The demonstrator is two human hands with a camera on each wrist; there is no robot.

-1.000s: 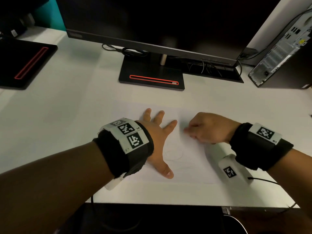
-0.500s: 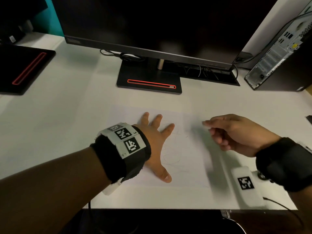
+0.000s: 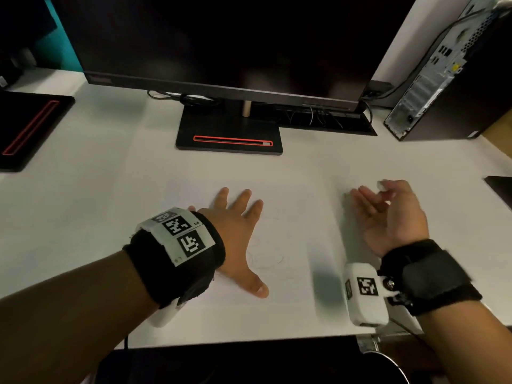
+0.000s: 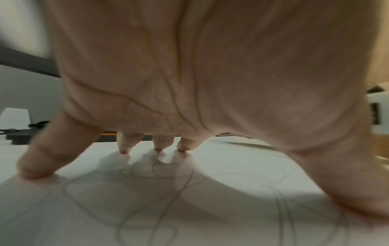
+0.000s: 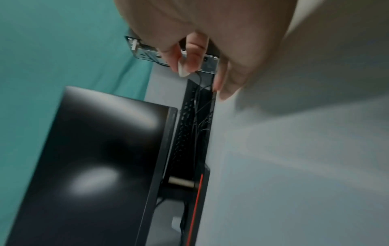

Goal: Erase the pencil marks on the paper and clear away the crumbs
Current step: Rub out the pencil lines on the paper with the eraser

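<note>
A white sheet of paper (image 3: 293, 200) lies on the white desk, with faint looping pencil marks (image 3: 266, 259) on it. The left wrist view shows the pencil marks (image 4: 168, 191) more plainly under the palm. My left hand (image 3: 238, 231) presses flat on the paper with spread fingers. My right hand (image 3: 388, 214) hovers just right of the sheet, turned on edge with the palm facing left. Its thumb and forefinger pinch a small white eraser (image 3: 381, 185), and the other fingers are stretched out. The eraser (image 5: 182, 69) also shows as a blurred white tip in the right wrist view. No crumbs are discernible.
A dark monitor (image 3: 221, 51) on a black stand base (image 3: 230, 137) stands behind the paper. A computer tower (image 3: 457, 79) is at the back right, and another black base (image 3: 27, 128) is at the left. The desk's front edge (image 3: 249, 339) is near my wrists.
My right hand has swept from the paper's middle off its right edge and turned palm-leftward, still pinching the eraser. My left hand has stayed flat on the sheet.
</note>
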